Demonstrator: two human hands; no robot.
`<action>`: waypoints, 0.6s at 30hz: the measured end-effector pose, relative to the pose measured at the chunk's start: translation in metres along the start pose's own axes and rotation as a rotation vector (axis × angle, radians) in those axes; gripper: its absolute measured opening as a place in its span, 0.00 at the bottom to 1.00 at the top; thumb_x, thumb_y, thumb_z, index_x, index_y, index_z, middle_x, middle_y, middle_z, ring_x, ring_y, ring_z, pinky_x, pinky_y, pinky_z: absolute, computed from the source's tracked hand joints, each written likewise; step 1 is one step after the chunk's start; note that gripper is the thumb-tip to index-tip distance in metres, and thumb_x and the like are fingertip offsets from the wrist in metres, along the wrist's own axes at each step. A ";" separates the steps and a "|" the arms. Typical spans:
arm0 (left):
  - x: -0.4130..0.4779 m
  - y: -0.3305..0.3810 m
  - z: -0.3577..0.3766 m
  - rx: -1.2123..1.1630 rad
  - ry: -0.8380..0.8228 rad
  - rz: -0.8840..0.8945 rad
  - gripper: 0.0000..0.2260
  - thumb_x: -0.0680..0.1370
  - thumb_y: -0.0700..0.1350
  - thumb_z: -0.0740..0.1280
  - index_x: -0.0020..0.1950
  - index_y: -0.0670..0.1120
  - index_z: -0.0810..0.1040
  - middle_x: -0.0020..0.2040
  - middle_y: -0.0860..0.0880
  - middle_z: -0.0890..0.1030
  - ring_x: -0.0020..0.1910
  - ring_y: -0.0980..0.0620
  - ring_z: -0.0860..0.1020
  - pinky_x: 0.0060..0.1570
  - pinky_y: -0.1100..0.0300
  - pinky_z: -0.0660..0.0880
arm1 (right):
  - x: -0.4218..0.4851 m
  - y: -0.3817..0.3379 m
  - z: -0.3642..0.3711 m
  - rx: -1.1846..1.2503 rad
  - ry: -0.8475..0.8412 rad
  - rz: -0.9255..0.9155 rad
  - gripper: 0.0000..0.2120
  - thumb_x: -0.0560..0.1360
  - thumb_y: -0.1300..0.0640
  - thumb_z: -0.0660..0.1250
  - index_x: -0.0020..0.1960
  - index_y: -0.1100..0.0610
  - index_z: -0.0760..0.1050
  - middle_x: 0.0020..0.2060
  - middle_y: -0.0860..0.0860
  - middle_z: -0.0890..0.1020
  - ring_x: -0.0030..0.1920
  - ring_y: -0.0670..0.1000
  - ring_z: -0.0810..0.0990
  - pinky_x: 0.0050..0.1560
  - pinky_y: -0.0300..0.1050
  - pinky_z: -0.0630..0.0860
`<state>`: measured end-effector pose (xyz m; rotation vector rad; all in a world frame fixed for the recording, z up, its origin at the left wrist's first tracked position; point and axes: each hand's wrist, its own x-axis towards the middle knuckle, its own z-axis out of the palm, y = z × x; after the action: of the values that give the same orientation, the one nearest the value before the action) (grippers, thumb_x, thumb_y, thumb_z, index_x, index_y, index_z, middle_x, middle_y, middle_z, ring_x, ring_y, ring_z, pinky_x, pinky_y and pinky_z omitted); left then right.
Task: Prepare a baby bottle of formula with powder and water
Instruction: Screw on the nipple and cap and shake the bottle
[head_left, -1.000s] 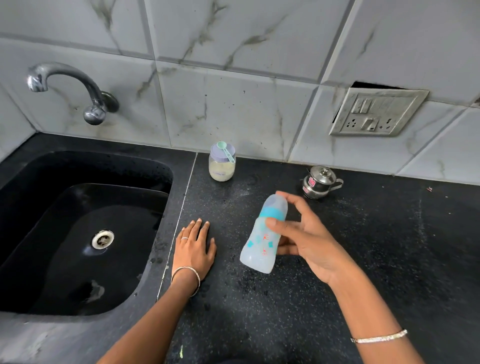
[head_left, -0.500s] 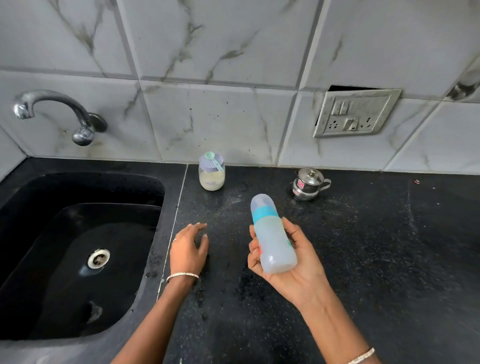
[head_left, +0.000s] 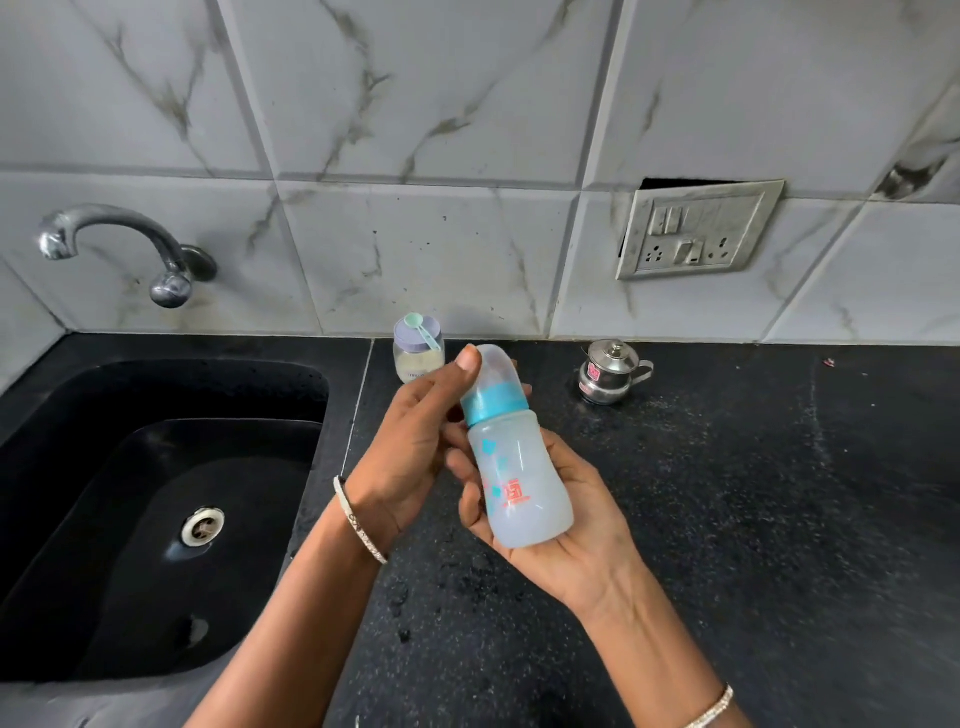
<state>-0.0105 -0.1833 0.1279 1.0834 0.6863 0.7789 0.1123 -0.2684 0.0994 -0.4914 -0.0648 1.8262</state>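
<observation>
A frosted baby bottle (head_left: 519, 478) with a teal collar and a clear cap lies tilted in my right hand (head_left: 566, 540), which cups its body from below, above the black counter. My left hand (head_left: 415, 441) grips the bottle's cap and collar, thumb on the cap's top. Behind the hands, against the wall, stands a small jar of pale powder (head_left: 418, 358) with a lilac lid and a mint scoop (head_left: 422, 328) resting on the lid. A small steel pot with a lid (head_left: 610, 371) stands to the right of the jar.
A black sink (head_left: 156, 499) with a steel drain fills the left side, with a chrome tap (head_left: 124, 244) on the tiled wall above it. A socket plate (head_left: 696, 231) is set in the wall at the right. The black counter (head_left: 779, 519) is speckled and damp.
My left hand has lifted off the counter and taken hold of the bottle's cap. My right hand has turned palm up and raised the bottle towards me.
</observation>
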 end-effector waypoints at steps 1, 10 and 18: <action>-0.002 0.003 0.003 0.034 0.053 0.019 0.29 0.68 0.66 0.70 0.54 0.42 0.83 0.54 0.32 0.83 0.39 0.38 0.80 0.35 0.55 0.79 | 0.000 0.000 0.001 -0.034 0.013 -0.011 0.23 0.75 0.51 0.70 0.63 0.66 0.82 0.59 0.64 0.84 0.52 0.62 0.86 0.46 0.53 0.84; 0.011 0.037 0.003 0.088 0.339 0.212 0.26 0.62 0.60 0.80 0.48 0.46 0.76 0.44 0.46 0.80 0.41 0.52 0.80 0.39 0.60 0.77 | -0.013 -0.008 0.012 -0.283 -0.062 -0.113 0.36 0.67 0.52 0.81 0.70 0.66 0.75 0.63 0.69 0.80 0.56 0.66 0.84 0.51 0.55 0.84; 0.015 0.063 0.014 0.084 0.344 0.290 0.29 0.59 0.57 0.82 0.44 0.46 0.68 0.28 0.56 0.70 0.28 0.56 0.71 0.29 0.63 0.72 | -0.013 -0.003 0.036 -0.262 -0.154 -0.085 0.31 0.63 0.52 0.82 0.61 0.67 0.83 0.56 0.69 0.83 0.46 0.62 0.86 0.43 0.50 0.86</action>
<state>-0.0040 -0.1607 0.1900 1.1516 0.8672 1.2132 0.1051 -0.2727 0.1367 -0.5211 -0.4285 1.7775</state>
